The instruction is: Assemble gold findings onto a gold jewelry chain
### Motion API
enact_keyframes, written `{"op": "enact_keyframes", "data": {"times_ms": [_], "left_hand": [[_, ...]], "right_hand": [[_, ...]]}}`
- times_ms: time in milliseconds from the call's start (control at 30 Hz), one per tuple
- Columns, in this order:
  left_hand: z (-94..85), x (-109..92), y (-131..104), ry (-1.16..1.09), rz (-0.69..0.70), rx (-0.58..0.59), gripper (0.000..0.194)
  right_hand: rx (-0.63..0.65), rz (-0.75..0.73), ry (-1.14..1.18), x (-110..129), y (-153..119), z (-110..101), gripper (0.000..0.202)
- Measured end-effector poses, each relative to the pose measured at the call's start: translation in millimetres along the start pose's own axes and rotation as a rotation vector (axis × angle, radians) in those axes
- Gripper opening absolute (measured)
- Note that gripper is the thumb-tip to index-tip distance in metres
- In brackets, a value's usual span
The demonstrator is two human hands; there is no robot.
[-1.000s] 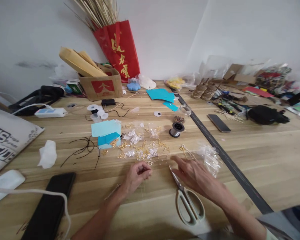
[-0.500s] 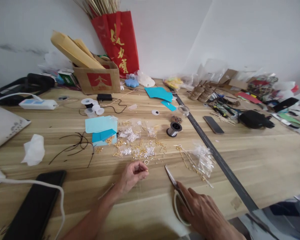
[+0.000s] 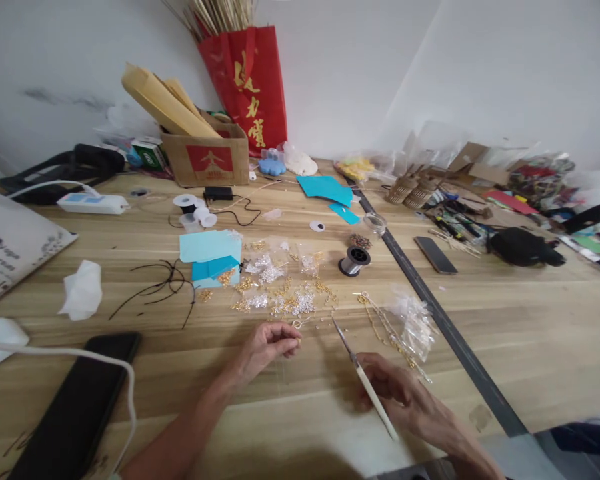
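Note:
My left hand [image 3: 273,345] is closed in a pinch just in front of the bead pile, with a tiny gold bead [image 3: 299,341] at its fingertips. A faint clear thread seems to hang below it. A pair of scissors [image 3: 363,373] with white handles is in my right hand [image 3: 403,393], turned edge-on, the blades pointing away from me toward the beads. Loose gold and silver beads [image 3: 300,301] lie spread beyond both hands. To the right, gold and silver chains [image 3: 380,323] lie beside crumpled clear plastic bags [image 3: 415,327].
A spool of wire [image 3: 354,261] stands behind the beads. Blue cards [image 3: 210,247] and black cord [image 3: 160,287] lie to the left, near a large black phone [image 3: 80,400]. A smaller phone [image 3: 435,255] lies right of the dark strip [image 3: 430,300]. A cardboard box [image 3: 205,160] stands at the back.
My right hand has turned the scissors, so their handles now appear edge-on rather than as open loops. My left hand keeps its pinch. The whole view has shifted slightly.

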State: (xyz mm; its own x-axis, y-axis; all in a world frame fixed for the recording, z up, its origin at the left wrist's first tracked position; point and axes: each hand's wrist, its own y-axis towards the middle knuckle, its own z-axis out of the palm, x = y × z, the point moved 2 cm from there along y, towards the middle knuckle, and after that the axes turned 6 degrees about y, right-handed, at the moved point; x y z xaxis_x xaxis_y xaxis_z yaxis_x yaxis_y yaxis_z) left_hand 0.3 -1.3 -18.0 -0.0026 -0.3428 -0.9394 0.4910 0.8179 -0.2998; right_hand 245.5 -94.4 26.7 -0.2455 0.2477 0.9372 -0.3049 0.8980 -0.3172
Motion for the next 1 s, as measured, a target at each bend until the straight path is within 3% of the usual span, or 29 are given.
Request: {"op": "enact_keyframes", "data": {"times_ms": [100, 367, 700, 1000], "left_hand": [[-0.9, -1.3, -0.8, -0.02, 0.0, -0.02, 0.022], [-4.0, 3.2, 1.8, -0.081, 0.046, -0.069, 0.021], [-5.0, 3.3, 1.5, -0.107, 0.058, -0.102, 0.019], [-6.9, 8.3, 3.7, -0.159, 0.056, -0.09, 0.017]], "right_hand": [[0.065, 0.008, 0.07, -4.1, 4.8, 6.1, 0.041], [0.006, 0.048, -0.003, -5.9, 15.6, 13.8, 0.052], [0.061, -0.013, -0.091, -0.7, 24.0, 10.0, 0.06], [0.108, 0.025, -0.068, -4.1, 39.5, 19.7, 0.052]]}}
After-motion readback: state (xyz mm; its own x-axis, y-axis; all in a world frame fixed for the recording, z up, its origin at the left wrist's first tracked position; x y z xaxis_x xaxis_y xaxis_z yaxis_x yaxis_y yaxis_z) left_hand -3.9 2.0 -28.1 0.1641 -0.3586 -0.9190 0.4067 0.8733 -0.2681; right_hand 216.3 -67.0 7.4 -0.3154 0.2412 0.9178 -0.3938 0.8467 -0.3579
